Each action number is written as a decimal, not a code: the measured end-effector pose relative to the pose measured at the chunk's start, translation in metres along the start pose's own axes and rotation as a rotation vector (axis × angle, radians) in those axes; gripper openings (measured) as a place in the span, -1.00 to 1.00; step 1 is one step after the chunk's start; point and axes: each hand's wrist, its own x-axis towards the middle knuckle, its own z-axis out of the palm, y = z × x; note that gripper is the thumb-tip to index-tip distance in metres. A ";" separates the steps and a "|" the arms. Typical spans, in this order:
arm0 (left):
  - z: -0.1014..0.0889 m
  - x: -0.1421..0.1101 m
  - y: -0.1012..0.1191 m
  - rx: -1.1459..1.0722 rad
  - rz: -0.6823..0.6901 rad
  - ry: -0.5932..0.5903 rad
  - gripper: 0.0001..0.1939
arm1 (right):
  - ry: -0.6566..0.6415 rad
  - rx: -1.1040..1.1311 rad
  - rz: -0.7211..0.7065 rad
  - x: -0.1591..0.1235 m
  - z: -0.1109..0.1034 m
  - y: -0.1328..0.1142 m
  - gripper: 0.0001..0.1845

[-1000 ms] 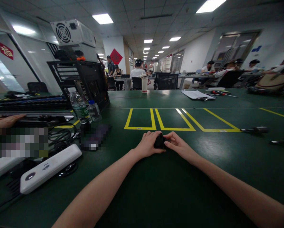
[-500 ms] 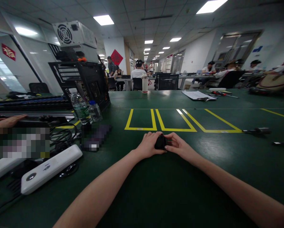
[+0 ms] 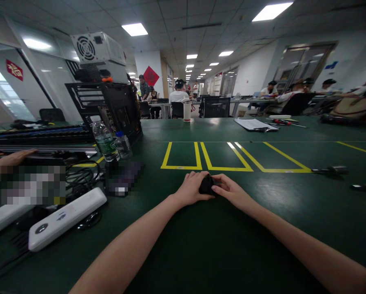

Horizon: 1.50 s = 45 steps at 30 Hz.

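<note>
Black object (image 3: 206,186), one, small: over the table (image 3: 219,253), between left hand (image 3: 191,188) and right hand (image 3: 231,191); yellow tape (image 3: 183,168) just beyond it. Left hand: nearer, fingers clamped round its left side. Right hand: fingers at its right edge; grip, cannot tell. Long axis: unclear.

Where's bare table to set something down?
The green tabletop is bare between the left forearm and right forearm, inside the yellow tape outlines, and between white cup and clipboard. Crowded: the left side, with white device, cables, bottles, computer case; also where left hand grips black object.
</note>
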 end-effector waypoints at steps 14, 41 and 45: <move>-0.001 -0.001 0.000 -0.003 0.016 0.007 -0.33 | 0.015 -0.045 0.007 0.001 -0.001 -0.003 -0.70; -0.002 0.000 0.002 0.002 -0.011 0.002 -0.32 | 0.031 -0.016 0.002 -0.001 -0.001 -0.008 -0.76; -0.002 0.000 0.002 -0.014 -0.020 -0.009 -0.34 | -0.012 -0.001 -0.012 0.000 -0.003 -0.004 -0.67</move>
